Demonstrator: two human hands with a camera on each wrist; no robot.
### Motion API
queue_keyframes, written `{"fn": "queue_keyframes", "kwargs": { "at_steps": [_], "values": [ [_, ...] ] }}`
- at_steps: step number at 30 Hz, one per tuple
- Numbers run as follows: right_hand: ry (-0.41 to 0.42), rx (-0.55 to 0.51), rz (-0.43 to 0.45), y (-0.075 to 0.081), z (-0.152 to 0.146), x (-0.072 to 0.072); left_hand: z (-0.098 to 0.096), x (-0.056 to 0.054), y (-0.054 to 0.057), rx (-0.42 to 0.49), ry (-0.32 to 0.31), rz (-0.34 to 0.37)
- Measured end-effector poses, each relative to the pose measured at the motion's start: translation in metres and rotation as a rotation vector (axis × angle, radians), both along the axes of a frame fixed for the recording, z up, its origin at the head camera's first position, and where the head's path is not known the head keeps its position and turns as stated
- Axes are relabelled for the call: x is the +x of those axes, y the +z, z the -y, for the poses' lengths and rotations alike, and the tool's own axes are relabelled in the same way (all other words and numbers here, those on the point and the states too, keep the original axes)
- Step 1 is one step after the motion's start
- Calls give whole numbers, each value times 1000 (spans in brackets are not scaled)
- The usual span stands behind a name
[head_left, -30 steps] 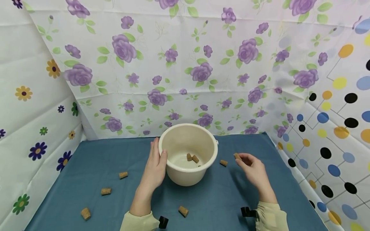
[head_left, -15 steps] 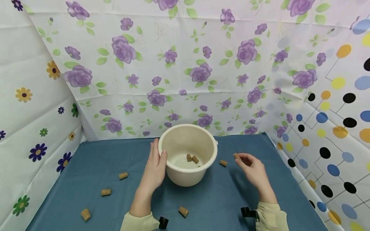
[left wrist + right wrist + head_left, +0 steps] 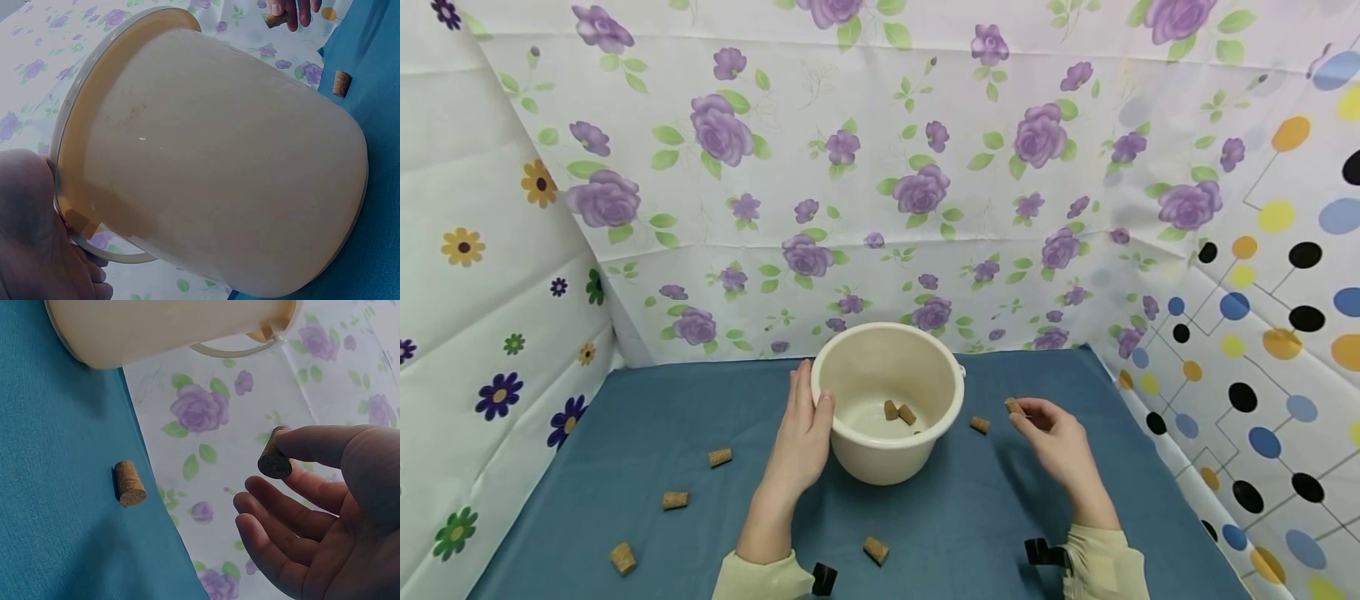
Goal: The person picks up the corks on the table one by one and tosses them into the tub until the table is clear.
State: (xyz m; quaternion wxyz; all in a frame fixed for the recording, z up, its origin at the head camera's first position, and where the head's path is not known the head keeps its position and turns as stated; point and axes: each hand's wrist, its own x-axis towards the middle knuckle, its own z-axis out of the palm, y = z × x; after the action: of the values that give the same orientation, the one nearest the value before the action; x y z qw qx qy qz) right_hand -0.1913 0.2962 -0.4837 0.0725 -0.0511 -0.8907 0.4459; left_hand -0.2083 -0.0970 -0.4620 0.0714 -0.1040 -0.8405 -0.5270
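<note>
Both hands are keeping their earlier poses in head view: left hand [image 3: 797,437] is pressing straight fingers to the cream bucket [image 3: 883,460], right hand [image 3: 1060,442] is pinching a cork [image 3: 1012,407] above the tabletop [image 3: 760,400], right of the bucket. Left wrist: left hand is touching near the rim [image 3: 61,119]. Right wrist: thumb and forefinger are gripping the cork; loose cork [image 3: 130,484] is lying on the tabletop.

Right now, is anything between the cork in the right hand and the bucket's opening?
Only the bucket's wall and rim stand between; a loose cork lies lower, on the blue cloth. Nothing else visible blocks it.
</note>
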Motion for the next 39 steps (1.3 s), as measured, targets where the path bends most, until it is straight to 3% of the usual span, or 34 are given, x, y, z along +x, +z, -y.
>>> {"fn": "queue_keyframes", "kwargs": {
  "at_steps": [23,39],
  "values": [
    [11,8,2,2,6,1,-1,1,0,2,-12,-14],
    [36,25,-57,20,14,9,1,1,1,4,-15,-3]
  ]
}}
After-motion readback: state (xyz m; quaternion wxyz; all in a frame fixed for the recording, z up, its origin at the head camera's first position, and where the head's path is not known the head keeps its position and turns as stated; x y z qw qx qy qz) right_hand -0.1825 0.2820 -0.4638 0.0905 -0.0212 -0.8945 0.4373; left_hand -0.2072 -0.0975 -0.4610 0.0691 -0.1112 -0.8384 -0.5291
